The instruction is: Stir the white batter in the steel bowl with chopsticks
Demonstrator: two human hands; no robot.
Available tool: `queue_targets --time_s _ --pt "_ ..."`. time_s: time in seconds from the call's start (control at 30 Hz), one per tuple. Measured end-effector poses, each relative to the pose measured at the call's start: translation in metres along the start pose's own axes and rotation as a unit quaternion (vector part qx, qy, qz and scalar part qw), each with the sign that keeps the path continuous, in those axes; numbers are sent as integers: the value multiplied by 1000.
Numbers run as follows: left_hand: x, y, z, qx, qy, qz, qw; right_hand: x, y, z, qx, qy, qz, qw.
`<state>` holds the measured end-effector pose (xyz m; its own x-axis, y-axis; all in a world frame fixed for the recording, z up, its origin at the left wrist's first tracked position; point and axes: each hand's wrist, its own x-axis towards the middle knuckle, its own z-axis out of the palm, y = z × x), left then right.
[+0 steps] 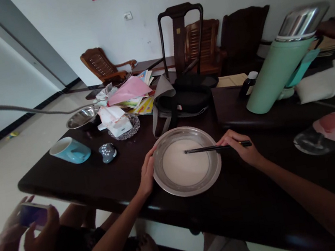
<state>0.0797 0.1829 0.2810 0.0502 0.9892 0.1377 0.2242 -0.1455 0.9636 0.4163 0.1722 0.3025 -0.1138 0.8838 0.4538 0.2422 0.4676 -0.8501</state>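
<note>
A: Quick one, what's the R hand (240,147) got?
B: Black chopsticks (212,148), gripped in the fingers approx. ctr-right of the frame. Tips are over the milky liquid (186,169); can't tell how deep, if at all.
A: And that liquid's where?
B: In the wide steel bowl (191,190), mid-frame, on the dark wood table (249,197).
A: L hand (146,173)?
B: Fingers against the bowl's L rim. Can't tell if it's pinching or just resting there.
A: Other stuff nearby?
B: Blue mug (74,151) at L, tilted in view, w/ a dark grey item w/ white spots (108,152) just beside. Tissue pack (119,124) on a glass dish (134,126), upper L of ctr, near a smaller metal bowl (81,118). Papers (143,104) behind, then a grey-black bag (190,96) top ctr.
A: R side?
B: Green thermos (278,70), upper R, w/ a dark bottle (247,84) beside it. White bag (320,83) further R.
A: Anyone else?
B: Yep, another person's hands (43,243) w/ a phone (33,214), lower L.
</note>
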Motion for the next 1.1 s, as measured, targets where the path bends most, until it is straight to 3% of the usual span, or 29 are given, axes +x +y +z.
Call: queue_targets --time_s 0.2,0.37,0.53,0.67,0.83,1.0,1.1 --pt "0 0 0 10 8 -4 1000 -1 -1 1 -7 -47 -20 999" --pt "-1 1 0 5 3 2 1000 0 0 0 1 6 7 1000" --pt "-1 2 1 1 9 -11 1000 -1 -1 2 -7 -49 -20 999" --pt "0 0 1 -2 5 -5 1000 0 -2 0 -12 -3 12 1000" --pt "0 -1 1 8 12 -3 1000 -1 -1 1 1 -39 -10 999" --pt "0 -1 0 31 13 2 999 0 0 1 -13 4 -10 1000" --pt "0 -2 0 40 13 2 999 0 0 1 3 -18 -14 1000"
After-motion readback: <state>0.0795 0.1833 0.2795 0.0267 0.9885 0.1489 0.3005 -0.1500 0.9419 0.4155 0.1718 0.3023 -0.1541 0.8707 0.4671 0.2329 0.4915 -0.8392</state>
